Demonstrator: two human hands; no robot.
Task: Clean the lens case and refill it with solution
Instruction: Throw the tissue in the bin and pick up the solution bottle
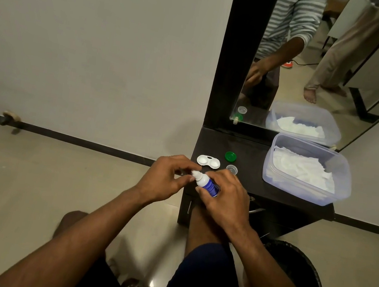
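Bare forearms, dark shorts (207, 271) (navy)

Your right hand (222, 196) covers most of the solution bottle (206, 183), label unreadable | left hand (165, 179) fingertips hide its cap end, perhaps pinching it | clear cap (232, 168) at 12 o'clock of your right hand, partly hidden | bin (300, 269) at 4 o'clock, behind your forearm.

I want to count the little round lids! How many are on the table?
2. The green lid lies behind the white lens case; the clear lid sits nearer, beside the right hand. The hands might hide more.
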